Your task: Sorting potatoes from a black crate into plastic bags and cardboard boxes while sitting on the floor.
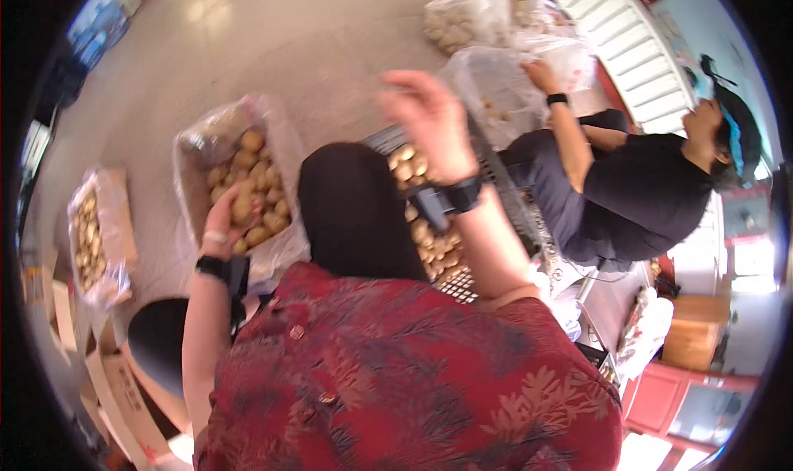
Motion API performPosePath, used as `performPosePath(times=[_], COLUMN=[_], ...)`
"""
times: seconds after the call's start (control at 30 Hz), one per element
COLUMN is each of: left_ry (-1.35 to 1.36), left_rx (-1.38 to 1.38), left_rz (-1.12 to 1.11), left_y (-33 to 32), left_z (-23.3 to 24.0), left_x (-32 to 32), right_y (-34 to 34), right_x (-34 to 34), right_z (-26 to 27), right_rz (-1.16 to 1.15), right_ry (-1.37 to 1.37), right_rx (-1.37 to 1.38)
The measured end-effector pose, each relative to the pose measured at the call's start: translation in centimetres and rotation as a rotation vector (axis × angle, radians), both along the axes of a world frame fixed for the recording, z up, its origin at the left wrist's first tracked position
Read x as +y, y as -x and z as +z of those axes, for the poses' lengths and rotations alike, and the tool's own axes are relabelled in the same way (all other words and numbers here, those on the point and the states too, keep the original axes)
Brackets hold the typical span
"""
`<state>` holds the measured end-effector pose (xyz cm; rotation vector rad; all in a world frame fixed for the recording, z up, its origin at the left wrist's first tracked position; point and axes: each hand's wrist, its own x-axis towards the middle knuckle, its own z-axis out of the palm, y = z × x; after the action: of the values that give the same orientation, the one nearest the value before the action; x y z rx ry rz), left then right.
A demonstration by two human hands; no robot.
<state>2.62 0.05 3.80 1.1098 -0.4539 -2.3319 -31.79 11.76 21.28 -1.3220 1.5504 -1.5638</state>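
Note:
My left hand [220, 220] holds a large potato [243, 206] over a plastic-lined cardboard box [192, 180]. More potatoes [251, 141] lie piled in that box, and my forearm hides part of its near end. On the other side of my knee, my right hand [430, 124] is raised above a dark plastic crate [530, 220] with a mesh bottom. It is blurred, its fingers look apart, and nothing shows in it. Smaller potatoes [406, 164] fill part of the crate; my knee and right arm cover some of them.
Another plastic-lined box of potatoes [88, 242] stands at far left, above cardboard pieces [124, 403]. A co-worker [644, 192] sits to the right, one hand at a plastic-lined container [495, 87]. Plastic bags [461, 22] and a white radiator [626, 43] are behind.

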Motion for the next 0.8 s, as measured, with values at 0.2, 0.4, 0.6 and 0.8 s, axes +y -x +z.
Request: performPosePath(times=[0.2, 0.4, 0.6, 0.8], left_ry=[0.277, 0.682, 0.815, 0.846], left_rx=[-0.410, -0.982, -1.133, -0.975], left_rz=[0.173, -0.077, -0.229, -0.204], left_y=[-1.7, -0.6, 2.6, 4.5], left_z=[-10.2, -12.4, -10.6, -11.6], left_x=[2.5, 2.5, 3.0, 3.6], right_y=[8.4, 8.6, 8.9, 10.1], right_x=[7.4, 17.2, 22.4, 23.6], right_z=[-14.6, -29.7, -34.4, -36.8], right_rz=[-0.113, 0.136, 0.068, 0.081], right_ry=[-0.763, -1.053, -1.178, -1.166], right_rx=[0.436, 0.523, 0.435, 0.554])
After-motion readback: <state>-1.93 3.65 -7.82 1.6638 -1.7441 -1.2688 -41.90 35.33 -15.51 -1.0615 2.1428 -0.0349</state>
